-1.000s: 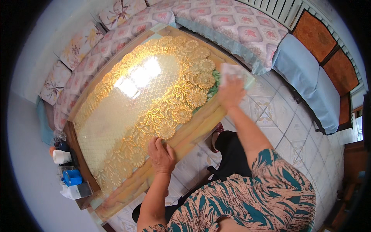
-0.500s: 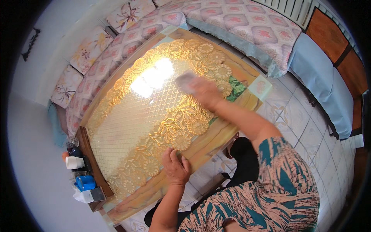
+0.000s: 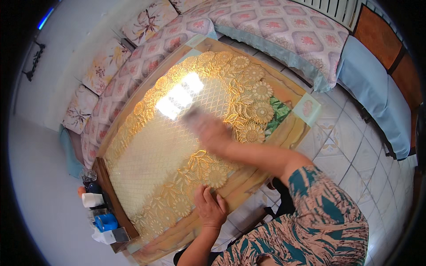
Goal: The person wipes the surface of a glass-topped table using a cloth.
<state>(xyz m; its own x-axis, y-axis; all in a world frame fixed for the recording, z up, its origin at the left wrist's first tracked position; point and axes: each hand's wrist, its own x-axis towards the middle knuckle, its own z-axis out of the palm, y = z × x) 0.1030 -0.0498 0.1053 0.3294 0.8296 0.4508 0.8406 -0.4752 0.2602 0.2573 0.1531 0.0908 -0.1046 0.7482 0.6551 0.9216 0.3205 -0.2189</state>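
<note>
A table [image 3: 284, 128] with a marbled brown border stretches out before me, covered by a gold lace-patterned tablecloth [image 3: 146, 164]. Above the middle of the cloth, my right hand [image 3: 215, 135] is closed on a grey cloth [image 3: 194, 114]. Motion blurs both, so the folds of the cloth cannot be made out. My left hand [image 3: 211, 207] lies on the near edge of the table, palm down and holding nothing, its fingers stretched over the border of the tablecloth. Glare from a light [image 3: 179, 95] whitens the surface beyond my right hand.
On the left end of the table is a wooden rack [image 3: 117, 204] with a white cup [image 3: 92, 200], a blue container [image 3: 105, 222] and white tissues [image 3: 103, 237]. Patterned sofas [image 3: 284, 31] line the far side. Pale floor tiles [image 3: 350, 137] lie to the right.
My right hand and the grey cloth have swept left and nearer to me across the tablecloth. My left hand stays on the table edge. The whole view has shifted slightly.
</note>
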